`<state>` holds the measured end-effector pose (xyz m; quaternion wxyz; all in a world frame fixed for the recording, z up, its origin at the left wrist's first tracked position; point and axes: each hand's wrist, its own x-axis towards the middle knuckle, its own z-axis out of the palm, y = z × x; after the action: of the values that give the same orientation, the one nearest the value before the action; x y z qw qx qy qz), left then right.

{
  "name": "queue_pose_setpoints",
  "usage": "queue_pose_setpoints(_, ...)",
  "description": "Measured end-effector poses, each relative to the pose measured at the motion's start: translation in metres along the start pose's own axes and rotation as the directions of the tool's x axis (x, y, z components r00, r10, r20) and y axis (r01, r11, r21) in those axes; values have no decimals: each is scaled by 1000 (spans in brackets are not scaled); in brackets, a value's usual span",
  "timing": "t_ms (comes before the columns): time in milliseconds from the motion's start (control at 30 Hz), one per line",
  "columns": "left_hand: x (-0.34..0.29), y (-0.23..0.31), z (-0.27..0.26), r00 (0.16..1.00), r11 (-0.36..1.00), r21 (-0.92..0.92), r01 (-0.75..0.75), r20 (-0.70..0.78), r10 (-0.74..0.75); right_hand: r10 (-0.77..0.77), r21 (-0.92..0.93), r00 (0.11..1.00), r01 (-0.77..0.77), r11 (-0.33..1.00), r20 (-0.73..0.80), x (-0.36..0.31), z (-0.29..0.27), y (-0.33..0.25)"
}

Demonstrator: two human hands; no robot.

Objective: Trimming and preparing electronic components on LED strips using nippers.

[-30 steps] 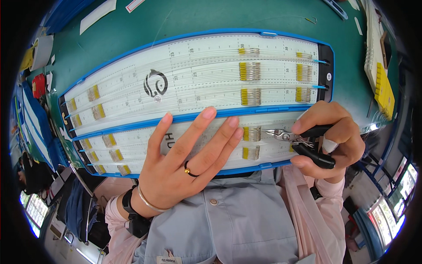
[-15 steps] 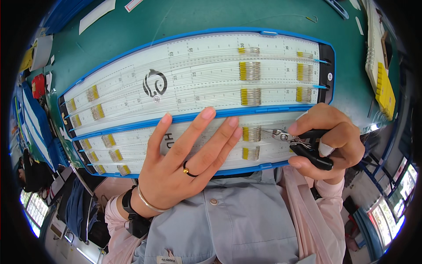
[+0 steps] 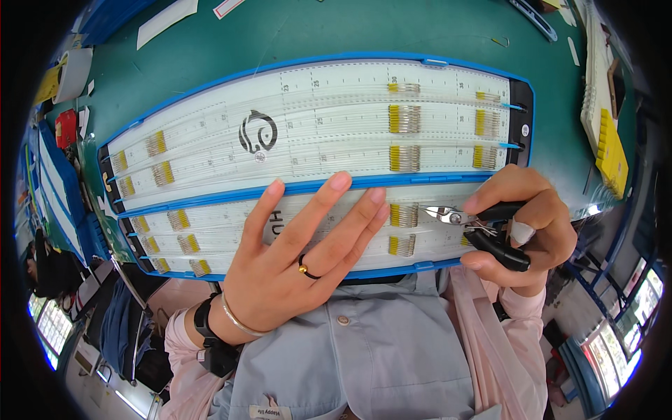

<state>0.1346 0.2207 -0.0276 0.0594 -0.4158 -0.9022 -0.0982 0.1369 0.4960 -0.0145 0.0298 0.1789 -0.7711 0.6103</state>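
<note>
A long blue hinged case (image 3: 301, 187) lies open before me, its white panels strung with clear lines and groups of fishing hooks (image 3: 404, 215) with yellow bindings. My left hand (image 3: 297, 259) rests flat on the near panel, fingers spread, fingertips near the middle hinge. My right hand (image 3: 535, 217) is wrapped round black-handled cutting pliers (image 3: 453, 215). The plier tips point left and lie at the right end of a hook group in the near panel. Whether they touch a hook or line, I cannot tell. Part of the near panel is hidden under both hands.
A green mat (image 3: 336, 31) covers the table. Beyond the case lie a loose hook (image 3: 500, 42), a utility knife (image 3: 535, 19) and a white strip (image 3: 168, 23). A tape roll (image 3: 73, 73) stands left; a notebook (image 3: 590, 77) and yellow block (image 3: 612, 154) lie right.
The whole view has shifted slightly, so the case's upper panel appears a little lower and farther right. Both hands keep nearly the same places on the case, the pliers still held.
</note>
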Motion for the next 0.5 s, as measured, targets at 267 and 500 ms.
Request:
queue_pose_setpoints(267,-1,-3,0,1000,999,44,-14,-8,14,-18,-23,999,19,1000,37,2,-1,-1)
queue_pose_setpoints(500,9,-1,-7,999,998,-53,-17,41,19,-25,4,999,25,1000,-21,-4,-14,3)
